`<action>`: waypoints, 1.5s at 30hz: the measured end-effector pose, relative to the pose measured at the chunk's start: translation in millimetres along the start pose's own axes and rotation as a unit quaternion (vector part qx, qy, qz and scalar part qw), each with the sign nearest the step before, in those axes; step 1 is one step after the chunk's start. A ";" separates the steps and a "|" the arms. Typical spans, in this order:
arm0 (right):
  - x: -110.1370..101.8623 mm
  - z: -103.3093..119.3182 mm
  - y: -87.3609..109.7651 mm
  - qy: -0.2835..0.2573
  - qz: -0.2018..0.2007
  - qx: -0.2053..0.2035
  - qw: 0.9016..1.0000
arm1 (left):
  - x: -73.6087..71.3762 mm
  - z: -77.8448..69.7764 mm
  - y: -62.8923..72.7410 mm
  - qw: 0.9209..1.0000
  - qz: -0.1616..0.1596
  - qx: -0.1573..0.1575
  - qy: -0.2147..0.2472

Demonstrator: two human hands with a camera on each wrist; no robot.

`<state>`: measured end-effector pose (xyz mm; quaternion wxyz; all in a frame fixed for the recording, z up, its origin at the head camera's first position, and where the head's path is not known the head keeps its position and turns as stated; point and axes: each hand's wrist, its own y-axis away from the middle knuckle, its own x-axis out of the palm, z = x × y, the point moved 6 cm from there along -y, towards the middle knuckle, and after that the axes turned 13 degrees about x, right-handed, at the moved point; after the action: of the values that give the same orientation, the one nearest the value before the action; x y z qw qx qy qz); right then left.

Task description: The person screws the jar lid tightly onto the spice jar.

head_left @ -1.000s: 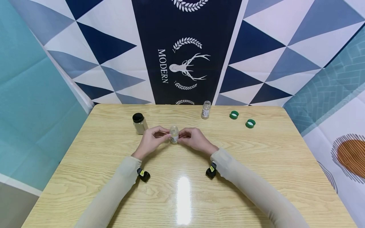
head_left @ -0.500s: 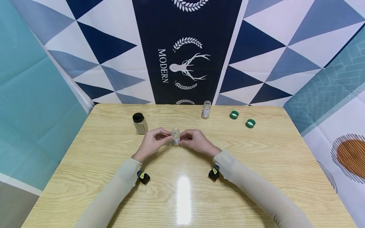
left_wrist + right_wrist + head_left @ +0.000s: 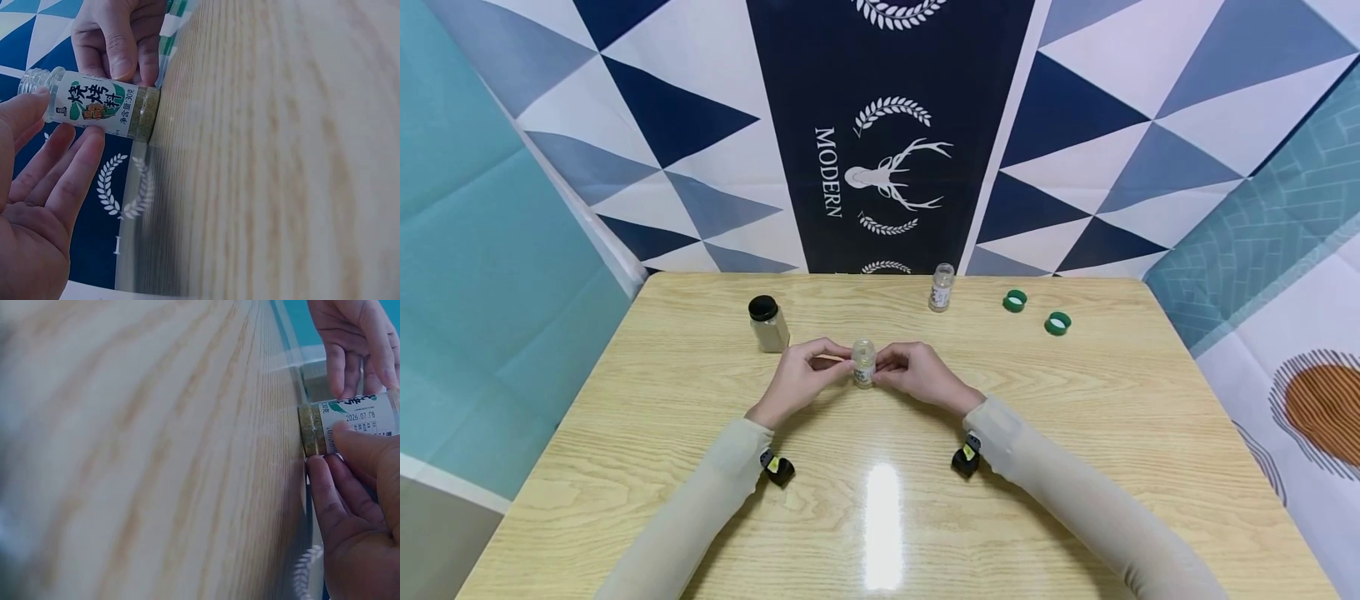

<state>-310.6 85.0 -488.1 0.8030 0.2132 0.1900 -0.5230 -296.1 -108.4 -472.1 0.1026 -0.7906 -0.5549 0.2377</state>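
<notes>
A small clear spice jar (image 3: 863, 364) with a white label stands upright on the table, uncapped, a layer of brownish-green seasoning at its bottom. My left hand (image 3: 805, 375) holds it from the left; in the left wrist view the thumb lies at the neck and the fingertips at the label's edge. From the right, my right hand (image 3: 919, 372) pinches the jar lower down, its thumb on the label in the right wrist view. Behind my left hand is a black-lidded jar (image 3: 769, 325) with pale contents.
A second uncapped clear jar (image 3: 942, 287) stands at the table's back edge. Two green caps (image 3: 1015, 301) lie to its right, with white linings facing up. A patterned cloth (image 3: 700, 133) hangs right behind the wooden table (image 3: 1075, 433).
The spice jar has shifted slightly right and toward me, with both hands still on it. The other jars and the caps have not moved.
</notes>
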 end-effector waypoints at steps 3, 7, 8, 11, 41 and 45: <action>-0.2 -0.8 0.5 0.002 0.002 0.000 1.000 | 0.5 -0.5 0.6 1.000 -0.001 0.003 0.001; -1.2 -0.5 2.8 0.003 -0.001 0.003 1.000 | 2.0 -1.2 0.8 1.000 0.001 0.007 0.003; -1.5 -0.3 3.7 0.003 -0.002 0.003 1.000 | 2.5 -1.5 0.8 1.000 0.003 0.007 0.004; -1.7 -0.4 6.4 0.005 -0.003 0.005 1.000 | 3.8 -2.2 1.6 1.000 0.009 0.004 0.007; -5.1 -7.6 30.4 0.006 -0.002 0.010 1.000 | 19.0 -11.6 3.2 0.999 0.037 -0.003 0.002; -5.8 -8.5 33.9 0.009 -0.001 0.011 1.000 | 22.1 -13.3 4.4 0.999 0.039 0.004 0.006</action>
<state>-282.3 106.3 -487.2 0.7982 0.2261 0.1918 -0.5243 -280.0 -88.2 -468.2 0.0993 -0.8128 -0.5220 0.2388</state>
